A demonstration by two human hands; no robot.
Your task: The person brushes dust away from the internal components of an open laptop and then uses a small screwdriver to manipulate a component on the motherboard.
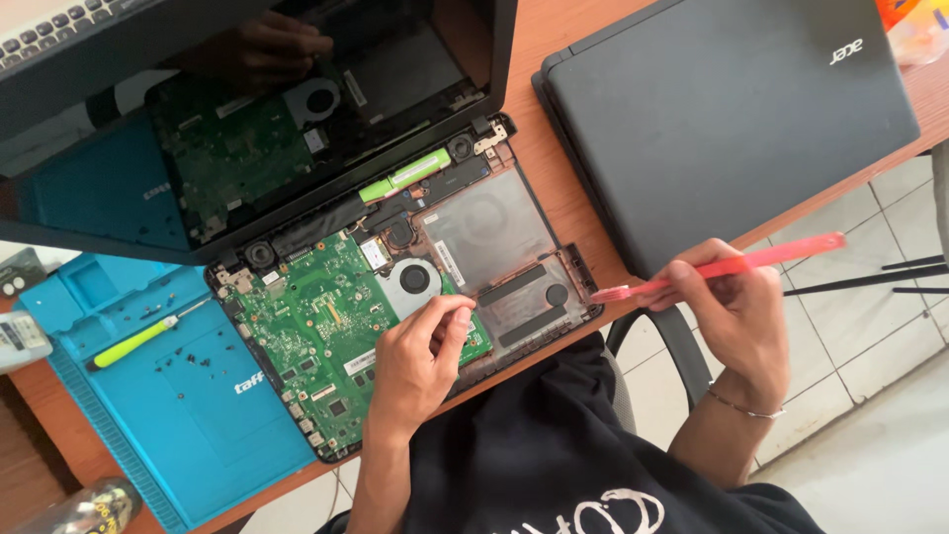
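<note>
- Nearest the camera is the person's dark shirt, and from it both forearms reach up toward an opened laptop base lying on the wooden tabletop.
- Left hand rests on the lower edge of the green circuit board, thumb and fingertips pinched together just beside the round cooling fan — whether anything small sits between them cannot be told.
- Right hand is clenched around a flat pink pry tool; its wide tip lies at the right corner of the laptop base, touching or just short of the rim, and its other end juts out past the tabletop edge.
- Behind the board, the laptop's dark screen stands tilted up and mirrors the circuit board and a hand.
- Right of the open machine lies a second, closed black laptop, near it but apart.
- Left of it a blue work mat holds a screwdriver with a yellow-green handle and a scatter of small dark screws.
- Past the tabletop edge — pale floor tiles and part of a chair.
</note>
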